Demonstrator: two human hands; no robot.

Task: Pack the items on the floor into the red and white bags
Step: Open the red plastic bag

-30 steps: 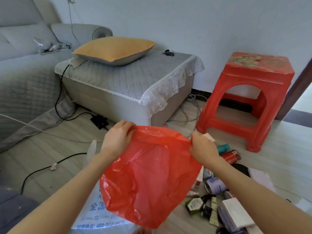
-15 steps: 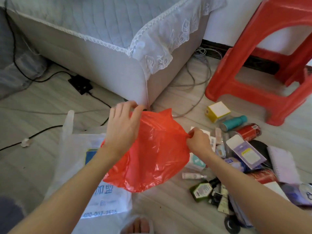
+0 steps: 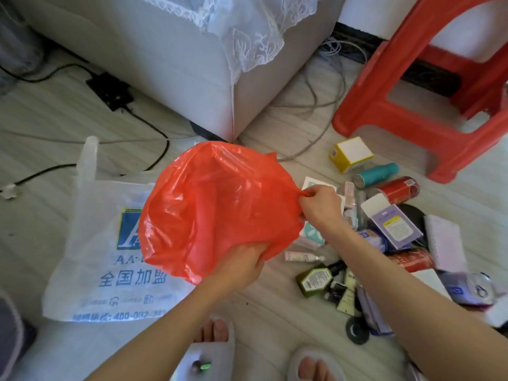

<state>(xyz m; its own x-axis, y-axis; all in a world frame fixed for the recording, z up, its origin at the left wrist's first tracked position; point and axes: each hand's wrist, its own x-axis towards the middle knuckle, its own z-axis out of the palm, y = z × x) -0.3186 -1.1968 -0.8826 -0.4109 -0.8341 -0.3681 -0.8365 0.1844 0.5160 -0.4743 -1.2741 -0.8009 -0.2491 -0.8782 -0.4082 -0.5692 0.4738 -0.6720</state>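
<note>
Pale floorboards (image 3: 275, 306) fill the head view, where we see both hands holding a red bag (image 3: 217, 207) above a white bag (image 3: 104, 259) lying flat. Our left hand (image 3: 242, 264) clutches its near edge; our right hand (image 3: 320, 206) pinches the far rim. Boxes, cans and bottles (image 3: 384, 229) lie scattered beside a red stool (image 3: 428, 86).

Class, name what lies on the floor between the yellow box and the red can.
In the head view, a teal bottle lies between the yellow box and the red can.

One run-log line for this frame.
phase: opening bag | both hands grip red bag | white bag flat on floor | items unpacked
</note>
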